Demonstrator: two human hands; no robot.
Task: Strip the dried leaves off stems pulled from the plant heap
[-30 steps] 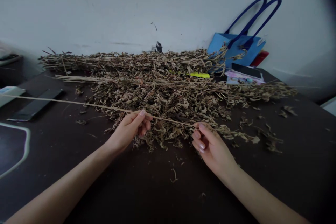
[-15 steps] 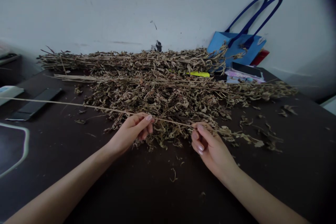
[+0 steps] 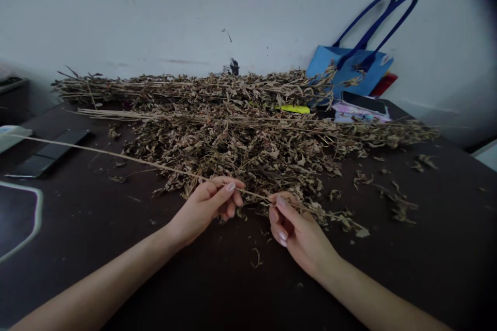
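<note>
A long dried plant stem [image 3: 116, 154] runs from the left, above the table, down to the right through both hands. My left hand [image 3: 207, 207] pinches it between thumb and fingers. A short way to the right, my right hand [image 3: 301, 230] also grips the stem, with its fingers curled. Past that hand, withered leaves [image 3: 347, 220] hang on the stem's end. Just behind both hands lies a heap of dried leaves and stalks [image 3: 233, 145], its front edge partly hidden by them.
Against the wall lies a bundle of dried stalks [image 3: 174, 88]. A blue bag [image 3: 349, 70] and a phone [image 3: 363, 101] on a patterned item stand at the back right. On the left are a dark flat device [image 3: 50, 154] and a white object [image 3: 13, 137]. Leaf scraps litter the dark table [image 3: 233, 295].
My two hands have come closer together and lower; the left moved right, the right moved left. The stem has shifted with them, its leafy end now further left.
</note>
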